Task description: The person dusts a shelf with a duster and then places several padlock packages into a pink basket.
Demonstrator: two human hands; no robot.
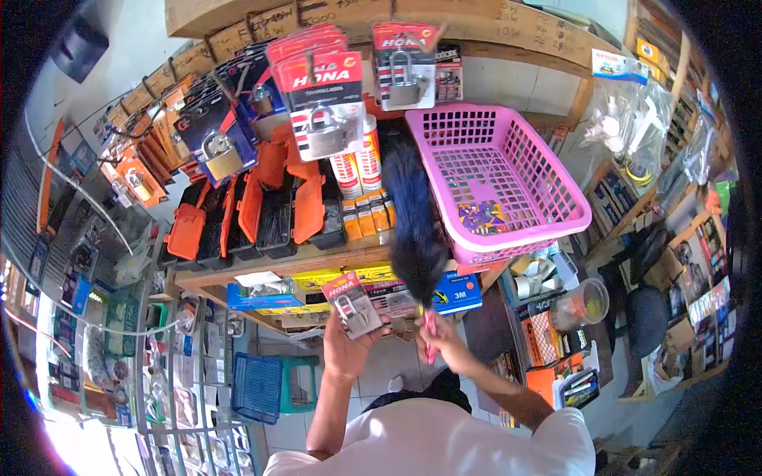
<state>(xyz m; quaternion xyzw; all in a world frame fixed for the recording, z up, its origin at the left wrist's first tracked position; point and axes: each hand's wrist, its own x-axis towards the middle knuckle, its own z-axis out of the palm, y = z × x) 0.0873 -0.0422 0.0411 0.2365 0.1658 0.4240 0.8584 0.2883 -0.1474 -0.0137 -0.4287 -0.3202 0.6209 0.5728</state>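
In my left hand (347, 351) is a carded padlock (355, 306), a silver lock on a red and black "HONA" card, held face up in front of the shelf. My right hand (448, 346) is wrapped round the pink handle of a feather duster (414, 226). The duster's dark bristles point up and away from me, between the white sealant tubes (359, 163) and a pink plastic basket (520, 230). More carded HONA padlocks (324, 107) hang from the wooden beam above, and another padlock card (404, 67) hangs to their right.
Black bins with orange lids (308, 210) stand along the wooden shelf at left. Below it are yellow boxes and a blue 3M box (458, 292). A green stool (299, 385) and a blue crate (255, 387) stand on the floor. A clear tub (583, 304) sits at right.
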